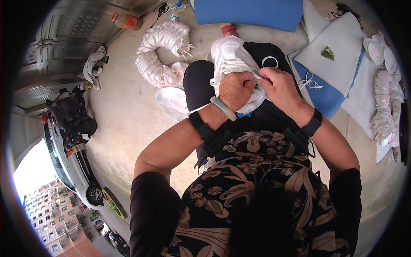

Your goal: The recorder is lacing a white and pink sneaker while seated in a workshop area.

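Observation:
A white and pale pink sneaker (231, 50) rests across my lap, its toe pointing away from me. White shoelace (234, 66) crosses its front in rows. My left hand (236, 89) is closed over the upper part of the lacing, its fingertips partly hidden. Just to its right, my right hand (280, 89) pinches the white lace between thumb and fingers. The lace runs between both hands near the eyelets. A round white loop (269, 62) shows against my dark trouser leg beyond the right hand.
A curved row of pink-white shoes (160, 53) lies on the floor ahead left, near a pale oval piece (173, 103). At right, loose laces (311, 81) lie on a blue sheet (323, 99) beside white sheets (334, 38). More shoes (387, 107) line the far right. A bottle (126, 21) stands back left.

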Tool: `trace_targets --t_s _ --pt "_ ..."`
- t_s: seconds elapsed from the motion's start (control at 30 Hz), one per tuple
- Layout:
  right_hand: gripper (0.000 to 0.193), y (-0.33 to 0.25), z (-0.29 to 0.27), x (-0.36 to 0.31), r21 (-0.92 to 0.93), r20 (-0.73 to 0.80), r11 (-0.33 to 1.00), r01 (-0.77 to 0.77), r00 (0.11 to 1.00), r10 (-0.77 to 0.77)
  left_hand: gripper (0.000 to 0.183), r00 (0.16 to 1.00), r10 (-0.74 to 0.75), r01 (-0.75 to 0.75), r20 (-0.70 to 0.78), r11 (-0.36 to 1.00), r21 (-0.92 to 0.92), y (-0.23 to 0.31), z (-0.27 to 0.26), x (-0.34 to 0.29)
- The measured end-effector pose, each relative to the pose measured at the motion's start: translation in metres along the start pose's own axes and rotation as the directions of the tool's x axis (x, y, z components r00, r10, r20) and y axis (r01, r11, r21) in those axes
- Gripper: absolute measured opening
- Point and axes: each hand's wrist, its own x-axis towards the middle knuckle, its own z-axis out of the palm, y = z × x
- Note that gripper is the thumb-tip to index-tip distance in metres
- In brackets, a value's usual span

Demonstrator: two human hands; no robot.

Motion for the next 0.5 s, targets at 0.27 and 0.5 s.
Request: trace_targets --t_s 0.27,0.5 --pt "0.011 0.0 -0.003 -0.013 0.155 0.007 0.986 -0.063 0.998 0.062 0.009 0.996 -0.047 0.052 0.074 0.996 -0.071 0.009 -0.001 -0.005" --pt "0.009 -0.009 -0.006 -0.014 -0.014 0.021 0.999 0.045 0.999 -0.044 0.01 0.994 -0.083 0.092 0.068 0.986 -0.137 0.008 -0.001 -0.005"
